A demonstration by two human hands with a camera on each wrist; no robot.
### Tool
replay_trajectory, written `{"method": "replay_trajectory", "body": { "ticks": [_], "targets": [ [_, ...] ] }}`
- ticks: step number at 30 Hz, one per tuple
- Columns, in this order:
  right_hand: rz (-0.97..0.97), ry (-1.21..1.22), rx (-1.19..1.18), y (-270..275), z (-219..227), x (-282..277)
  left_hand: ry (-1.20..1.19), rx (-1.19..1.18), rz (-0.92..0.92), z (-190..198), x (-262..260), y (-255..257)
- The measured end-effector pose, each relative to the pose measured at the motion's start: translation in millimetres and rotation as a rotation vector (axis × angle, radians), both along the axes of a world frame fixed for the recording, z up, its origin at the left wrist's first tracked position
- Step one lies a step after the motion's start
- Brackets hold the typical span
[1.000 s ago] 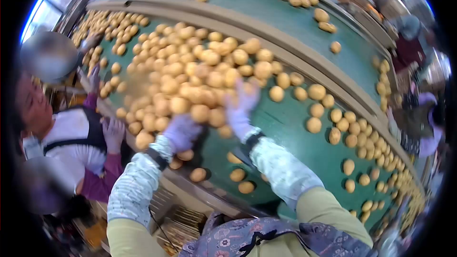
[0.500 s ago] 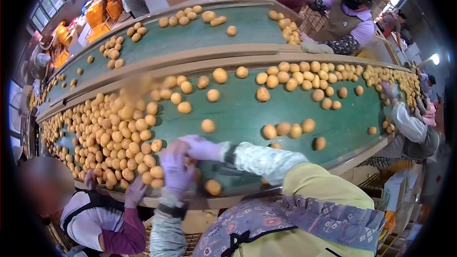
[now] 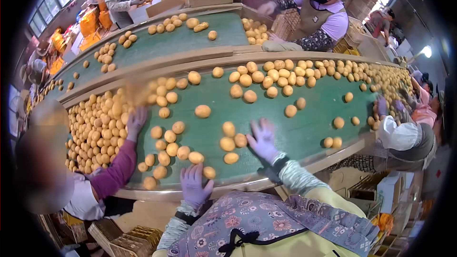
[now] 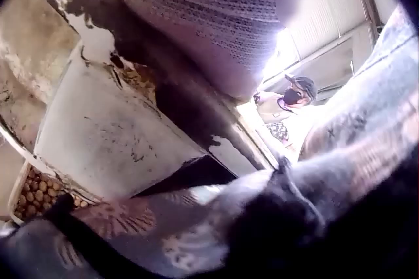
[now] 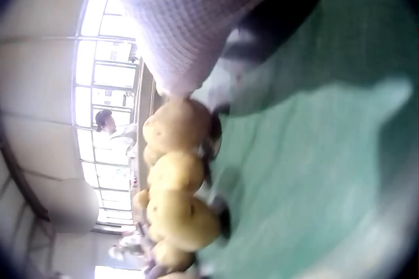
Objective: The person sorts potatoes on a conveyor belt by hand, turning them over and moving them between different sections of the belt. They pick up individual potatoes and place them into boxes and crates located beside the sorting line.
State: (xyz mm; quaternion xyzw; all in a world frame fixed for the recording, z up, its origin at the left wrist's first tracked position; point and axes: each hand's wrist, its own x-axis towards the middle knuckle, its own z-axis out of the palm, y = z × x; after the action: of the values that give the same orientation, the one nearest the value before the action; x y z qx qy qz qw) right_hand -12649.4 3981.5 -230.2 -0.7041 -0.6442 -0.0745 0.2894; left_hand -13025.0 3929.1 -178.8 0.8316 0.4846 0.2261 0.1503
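Note:
In the head view, a green belt [image 3: 295, 128] carries many round yellow potatoes [image 3: 203, 111]. My gloved left hand [image 3: 195, 185] lies at the belt's near edge with fingers spread, just beside a potato [image 3: 209, 172]. Over the belt, my gloved right hand [image 3: 263, 141] has its fingers extended, close to the right of a small group of potatoes [image 3: 228, 143]. The right wrist view shows the right glove [image 5: 196, 24] next to a row of potatoes [image 5: 180, 220]. The left glove [image 4: 203, 24] is above the metal edge in the left wrist view, holding nothing visible.
At the left, a person in purple sleeves reaches a gloved hand [image 3: 136, 121] to a dense potato pile [image 3: 97, 128]. Beyond a divider [image 3: 190, 64] runs a second belt [image 3: 185, 40], with people behind it. Another worker [image 3: 404, 135] stands at the right; crates [image 3: 135, 245] sit below.
My hands, together near the pile half a second ago, are now apart, the right one further right. The neighbour's arm now reaches across the belt. The head view has shifted.

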Motion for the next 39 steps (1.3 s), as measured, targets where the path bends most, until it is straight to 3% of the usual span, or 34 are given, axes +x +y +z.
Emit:
{"method": "replay_trajectory", "body": {
  "ticks": [2, 3, 5, 9, 11, 13, 15, 17, 20, 23, 25, 27, 28, 29, 30, 33, 34, 35, 36, 37, 39],
  "targets": [
    [0.358, 0.122, -0.034, 6, -8, -33, 0.014, 0.023, 0.032, -3, -6, 4],
    [0.383, 0.132, -0.037, 15, 8, -41, 0.026, 0.043, 0.041, -2, -11, 3],
    [0.599, 0.532, -0.35, 61, 45, -47, 0.028, 0.056, 0.086, -3, -23, 3],
    [0.378, 0.023, 0.178, 193, 44, -19, -0.001, 0.062, 0.166, -1, -48, 6],
    [0.202, -0.172, -0.14, 242, 51, -7, -0.047, 0.044, 0.185, -2, -64, 9],
    [0.092, -0.16, -0.344, 282, 40, -8, -0.043, 0.001, 0.192, -4, -85, 20],
    [0.004, -0.066, -0.545, 291, 64, -41, -0.062, -0.008, 0.241, -4, -98, 21],
    [-0.04, -0.099, -0.562, 294, 70, -65, -0.078, -0.007, 0.253, -7, -114, 23],
    [-0.169, -0.144, -0.539, 326, 39, -50, -0.119, -0.021, 0.247, -10, -136, 36],
    [-0.216, -0.18, -0.559, 314, 51, -73, -0.172, -0.063, 0.222, -12, -163, 45],
    [-0.224, -0.014, -0.738, 311, 59, -89, -0.165, -0.06, 0.214, -11, -177, 51],
    [-0.115, 0.836, -0.761, 309, 7, -96, -0.195, -0.06, 0.191, -16, -192, 59],
    [-0.09, 0.607, -0.674, 300, 0, -125, -0.207, -0.049, 0.18, -17, -198, 65],
    [-0.064, 0.381, -0.587, 282, -11, -173, -0.218, -0.037, 0.167, -18, -206, 66],
    [0.186, -0.095, -0.511, 265, -43, -208, -0.228, -0.052, 0.15, -19, -213, 67],
    [0.31, 0.442, -0.577, 229, -48, -384, -0.254, -0.052, 0.072, -28, -237, 72],
    [0.083, 0.681, -0.416, 221, -67, -452, -0.233, -0.065, 0.064, -37, -243, 73],
    [0.011, 0.771, -0.529, 223, -63, -492, -0.21, -0.077, 0.054, -44, -250, 77],
    [0.362, 0.958, -0.803, 219, -18, -494, -0.233, -0.112, 0.043, -46, -256, 81],
    [0.33, 0.968, -0.797, 213, 7, -484, -0.235, -0.125, 0.014, -45, -266, 88],
    [0.683, 0.984, -0.735, 192, 42, -448, -0.125, -0.044, -0.041, -42, -299, 105]
  ]
}}
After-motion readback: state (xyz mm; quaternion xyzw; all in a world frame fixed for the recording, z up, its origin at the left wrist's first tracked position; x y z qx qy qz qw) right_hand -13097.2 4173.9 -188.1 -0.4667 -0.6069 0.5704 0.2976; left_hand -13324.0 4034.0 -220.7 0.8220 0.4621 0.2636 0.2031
